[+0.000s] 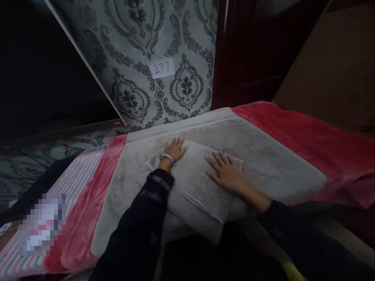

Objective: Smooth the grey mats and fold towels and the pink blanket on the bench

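Note:
A folded light grey cloth (191, 175) lies on a larger grey fleecy cover (258, 156), with one lower corner hanging past the cover's near edge. My left hand (175, 150), a pale bangle (166, 157) at its wrist, rests flat near the folded cloth's far left corner with fingers spread. On its right part lies my right hand (225, 170), palm down, fingers stretched out. Neither hand grips anything.
Red blanket (310, 136) shows right of the grey cover; pink and striped cloth (76, 183) is at left. Behind stand a patterned wall (131, 58) with a paper marked 277 (162, 68) and a dark red panel (252, 50). A blurred-out patch (42, 224) sits lower left.

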`<action>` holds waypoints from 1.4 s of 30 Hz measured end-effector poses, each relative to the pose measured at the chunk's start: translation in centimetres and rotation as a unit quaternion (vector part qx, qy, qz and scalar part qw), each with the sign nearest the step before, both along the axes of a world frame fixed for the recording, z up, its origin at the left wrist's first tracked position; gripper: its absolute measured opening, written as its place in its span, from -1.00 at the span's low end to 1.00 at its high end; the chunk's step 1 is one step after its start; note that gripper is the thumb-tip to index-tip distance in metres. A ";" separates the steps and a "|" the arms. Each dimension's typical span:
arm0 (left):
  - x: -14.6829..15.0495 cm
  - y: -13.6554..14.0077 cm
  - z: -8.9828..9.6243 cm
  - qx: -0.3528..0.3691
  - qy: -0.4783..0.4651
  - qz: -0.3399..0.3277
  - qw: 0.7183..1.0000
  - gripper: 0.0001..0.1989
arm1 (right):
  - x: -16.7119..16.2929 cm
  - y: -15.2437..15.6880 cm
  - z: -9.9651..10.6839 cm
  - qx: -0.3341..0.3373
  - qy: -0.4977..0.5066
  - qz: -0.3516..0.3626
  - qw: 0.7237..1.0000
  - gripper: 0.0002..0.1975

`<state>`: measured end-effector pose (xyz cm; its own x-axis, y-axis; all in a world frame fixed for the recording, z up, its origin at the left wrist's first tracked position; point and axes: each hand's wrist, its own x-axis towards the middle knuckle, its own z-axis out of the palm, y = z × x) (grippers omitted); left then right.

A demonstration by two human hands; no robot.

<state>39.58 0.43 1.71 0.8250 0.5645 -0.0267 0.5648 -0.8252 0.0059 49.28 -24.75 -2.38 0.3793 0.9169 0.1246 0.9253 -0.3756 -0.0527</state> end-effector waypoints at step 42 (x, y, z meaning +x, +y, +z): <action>-11.1 -1.3 3.0 0.004 0.019 0.131 0.991 -0.36 | -2.9 0.4 2.5 0.028 0.031 -0.101 0.994 -0.40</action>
